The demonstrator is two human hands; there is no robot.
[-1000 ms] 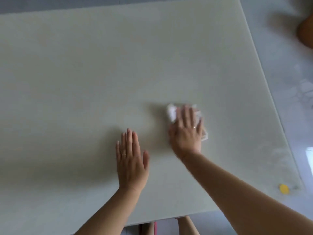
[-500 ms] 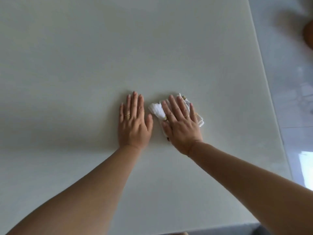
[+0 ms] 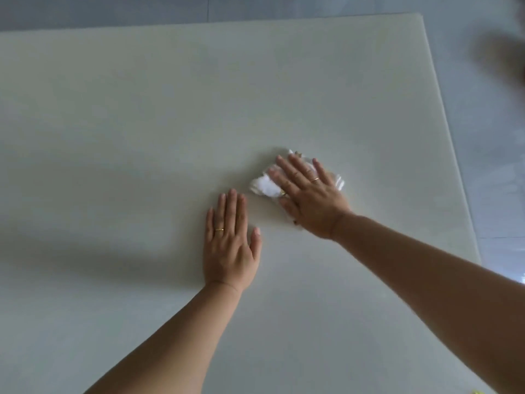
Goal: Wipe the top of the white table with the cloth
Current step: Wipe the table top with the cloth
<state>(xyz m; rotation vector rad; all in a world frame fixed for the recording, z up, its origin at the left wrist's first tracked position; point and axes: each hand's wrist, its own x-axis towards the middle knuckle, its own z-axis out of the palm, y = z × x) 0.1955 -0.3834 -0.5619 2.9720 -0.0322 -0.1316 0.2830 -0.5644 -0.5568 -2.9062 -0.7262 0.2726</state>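
right hand (image 3: pixel 309 199) presses flat, fingers straight, on the crumpled white cloth (image 3: pixel 264 187); left hand (image 3: pixel 230 245), at its seven o'clock, rests flat on the smooth white table (image 3: pixel 142 109).

Right hand (image 3: pixel 311 196) presses cloth (image 3: pixel 264 186) on table (image 3: pixel 142 109).

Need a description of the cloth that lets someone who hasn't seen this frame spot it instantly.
The big white table fills most of the view; two hands lie flat near its middle. The cloth is the small crumpled wad under the right hand, poking out at both sides. It is brighter white than the table, and the left hand beside it covers nothing.
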